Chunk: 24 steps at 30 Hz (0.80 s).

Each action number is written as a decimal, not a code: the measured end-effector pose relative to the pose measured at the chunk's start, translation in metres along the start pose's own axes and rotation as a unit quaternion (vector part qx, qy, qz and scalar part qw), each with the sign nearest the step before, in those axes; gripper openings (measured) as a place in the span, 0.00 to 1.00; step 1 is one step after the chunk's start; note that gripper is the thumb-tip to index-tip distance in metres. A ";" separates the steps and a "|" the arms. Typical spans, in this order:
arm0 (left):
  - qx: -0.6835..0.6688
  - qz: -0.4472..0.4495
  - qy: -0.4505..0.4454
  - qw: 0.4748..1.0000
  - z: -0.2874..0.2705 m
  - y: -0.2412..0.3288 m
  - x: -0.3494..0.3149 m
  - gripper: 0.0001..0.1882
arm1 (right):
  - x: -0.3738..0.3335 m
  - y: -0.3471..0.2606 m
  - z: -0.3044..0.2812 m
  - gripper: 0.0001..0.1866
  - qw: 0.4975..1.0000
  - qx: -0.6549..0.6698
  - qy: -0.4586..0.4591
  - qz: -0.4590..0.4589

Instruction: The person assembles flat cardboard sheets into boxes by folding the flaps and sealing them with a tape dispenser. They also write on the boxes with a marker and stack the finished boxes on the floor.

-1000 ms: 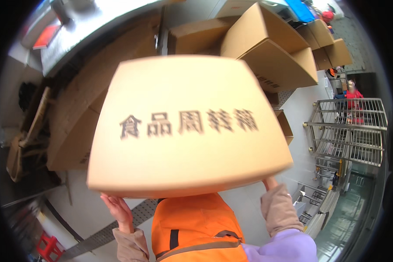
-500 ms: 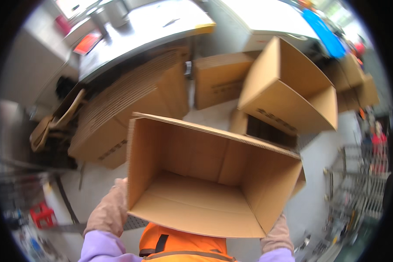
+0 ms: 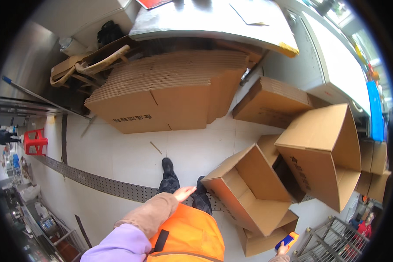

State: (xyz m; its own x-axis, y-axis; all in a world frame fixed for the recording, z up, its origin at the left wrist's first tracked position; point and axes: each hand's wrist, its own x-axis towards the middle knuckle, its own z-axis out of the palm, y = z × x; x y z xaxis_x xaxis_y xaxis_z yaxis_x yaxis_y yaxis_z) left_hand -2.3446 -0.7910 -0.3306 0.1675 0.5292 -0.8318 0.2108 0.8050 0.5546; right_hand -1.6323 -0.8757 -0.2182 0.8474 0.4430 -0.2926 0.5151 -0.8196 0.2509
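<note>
My left hand (image 3: 185, 193) is stretched out in front of my orange apron (image 3: 196, 231), its fingers extended and nothing in them. Low on the right, my right hand (image 3: 282, 249) is closed on an orange-and-blue handheld tool (image 3: 288, 240), whose exact kind I cannot make out. Just beyond it stands an open-topped cardboard box (image 3: 236, 185), tilted, with its inside showing. Another open cardboard box (image 3: 253, 244) is partly hidden beneath it. Farther right, a third open box (image 3: 312, 135) leans on its side over more cardboard.
Flattened cartons (image 3: 161, 107) stand stacked under a metal table (image 3: 205, 26); a smaller stack (image 3: 270, 102) is beside a white cabinet (image 3: 340, 56). A perforated drain cover (image 3: 96, 179) crosses the floor. A red stool (image 3: 35, 142) stands far left, a wire rack (image 3: 332, 240) lower right.
The box that both hands held is now released at the right among the others. My right hand has taken the orange-and-blue tool. The view has swung left.
</note>
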 end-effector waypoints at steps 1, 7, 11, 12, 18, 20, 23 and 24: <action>0.016 -0.016 -0.001 1.000 -0.012 -0.007 -0.010 0.29 | -0.002 -0.007 0.001 0.24 1.000 -0.004 0.028 -0.012; -0.381 -0.069 0.258 0.885 -0.188 0.018 0.028 0.21 | -0.082 -0.217 -0.008 0.25 0.890 0.059 0.196 -0.408; -0.513 0.011 0.360 0.779 -0.359 0.086 0.077 0.52 | -0.223 -0.487 -0.052 0.24 0.777 0.082 0.003 -0.624; -0.532 0.027 0.400 0.746 -0.386 0.102 0.087 0.58 | -0.265 -0.553 -0.061 0.23 0.728 0.089 -0.024 -0.679; -0.528 0.015 0.380 0.759 -0.446 0.119 0.084 0.61 | -0.448 -0.848 -0.070 0.14 0.650 0.038 0.006 -0.759; -0.522 0.015 0.368 0.769 -0.442 0.111 0.078 0.59 | -0.477 -0.899 -0.066 0.19 0.685 -0.022 0.051 -0.726; -0.548 0.009 0.382 0.744 -0.433 0.107 0.080 0.45 | -0.517 -0.926 -0.050 0.33 0.623 0.116 0.202 -0.747; -0.562 0.004 0.391 0.729 -0.428 0.107 0.083 0.41 | -0.530 -0.922 -0.041 0.32 0.553 0.138 0.204 -0.796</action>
State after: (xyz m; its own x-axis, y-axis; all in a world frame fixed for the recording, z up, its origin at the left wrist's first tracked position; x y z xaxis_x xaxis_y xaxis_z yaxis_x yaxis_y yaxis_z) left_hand -2.7200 -0.5459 -0.3501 -0.5282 0.1726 -0.8314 -0.7827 0.2805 0.5556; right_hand -2.5514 -0.3397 -0.2563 -0.6635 0.6826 0.3062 0.6593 0.7270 -0.1919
